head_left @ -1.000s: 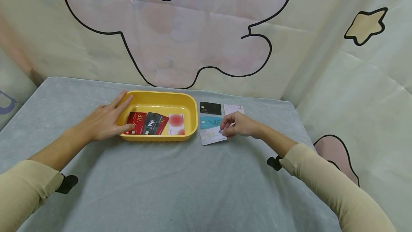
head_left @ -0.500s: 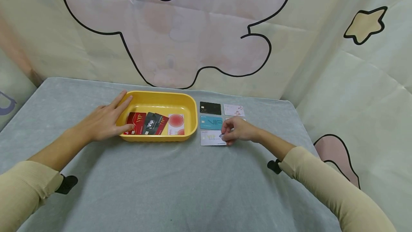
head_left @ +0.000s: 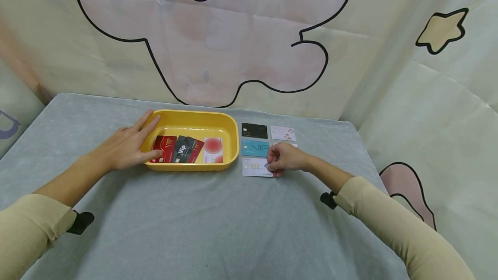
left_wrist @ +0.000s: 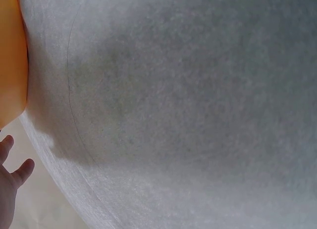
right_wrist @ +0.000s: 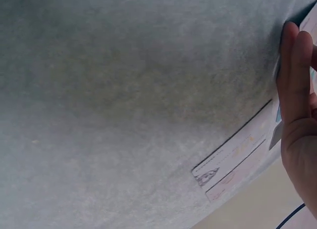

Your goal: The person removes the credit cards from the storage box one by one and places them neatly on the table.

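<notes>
My right hand [head_left: 285, 158] pinches the right edge of a white VIP card [head_left: 253, 167], which lies flat on the cloth as the nearest card of a column. Just beyond it lie a teal VIP card [head_left: 253, 147] and a black VIP card [head_left: 254, 130]. The same hand mostly covers another pale card [head_left: 294, 145]; farther back is a white card with pink print [head_left: 282, 133]. On the left, my left hand [head_left: 126, 148] rests on the left side of a yellow tray [head_left: 194, 112], fingers spread, thumb over a red VIP card [head_left: 166, 147].
Inside the tray, a dark VIP card [head_left: 181, 149] overlaps a dark and red one [head_left: 196, 149], with a white card with red circles [head_left: 212, 149] to their right. Grey cloth [head_left: 218, 219] covers the table. A printed curtain [head_left: 249, 55] hangs behind it.
The white VIP card has turned from tilted to straight and settled below the teal card, my right hand moving slightly toward me with it. My left hand and the tray have stayed put.
</notes>
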A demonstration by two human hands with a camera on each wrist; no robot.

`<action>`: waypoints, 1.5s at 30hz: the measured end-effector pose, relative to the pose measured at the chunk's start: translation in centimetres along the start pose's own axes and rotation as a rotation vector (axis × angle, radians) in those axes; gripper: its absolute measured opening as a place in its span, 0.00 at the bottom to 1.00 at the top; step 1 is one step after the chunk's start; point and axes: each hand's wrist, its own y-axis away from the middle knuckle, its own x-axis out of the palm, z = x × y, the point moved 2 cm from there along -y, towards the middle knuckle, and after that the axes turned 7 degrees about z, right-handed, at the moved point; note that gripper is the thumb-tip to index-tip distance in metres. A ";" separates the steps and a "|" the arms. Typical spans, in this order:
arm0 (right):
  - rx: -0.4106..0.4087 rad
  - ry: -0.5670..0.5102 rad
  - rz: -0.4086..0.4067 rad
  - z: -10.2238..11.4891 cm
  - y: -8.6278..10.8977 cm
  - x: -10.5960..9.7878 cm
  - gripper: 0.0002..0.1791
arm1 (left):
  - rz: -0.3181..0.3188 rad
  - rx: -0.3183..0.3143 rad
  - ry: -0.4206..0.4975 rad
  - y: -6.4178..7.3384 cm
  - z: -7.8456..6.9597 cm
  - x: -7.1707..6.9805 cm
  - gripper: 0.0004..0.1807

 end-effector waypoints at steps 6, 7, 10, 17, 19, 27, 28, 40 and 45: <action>0.011 0.041 0.016 0.4 0.1 0.0 0.07 | 0.002 -0.006 -0.003 0.0 -0.1 0.0 0.54; 0.014 0.047 0.019 0.4 0.2 -0.1 0.08 | 0.000 -0.005 -0.004 0.0 -0.1 0.0 0.54; 0.023 0.079 0.029 0.5 0.3 -0.3 0.08 | -0.005 -0.003 -0.006 0.0 0.0 0.0 0.54; -0.057 0.135 -0.010 2.3 0.3 -1.7 0.06 | -0.006 -0.001 -0.005 0.1 0.1 0.0 0.54; -0.111 0.142 -0.038 3.4 0.1 -2.1 0.07 | -0.003 -0.002 -0.003 0.1 0.1 0.0 0.54; -0.253 0.094 -0.190 7.6 -1.4 -2.9 0.17 | 0.001 -0.001 0.001 0.2 0.2 -0.1 0.54; -0.260 0.086 -0.210 8.0 -1.7 -2.7 0.18 | 0.000 0.000 0.000 0.2 0.2 -0.1 0.54; -0.307 0.068 -0.154 11.9 -5.3 -0.1 0.24 | -0.012 0.006 0.001 0.1 0.1 0.0 0.53; -0.252 0.114 -0.075 12.9 -6.2 0.2 0.27 | -0.011 0.010 0.007 0.1 0.0 0.0 0.53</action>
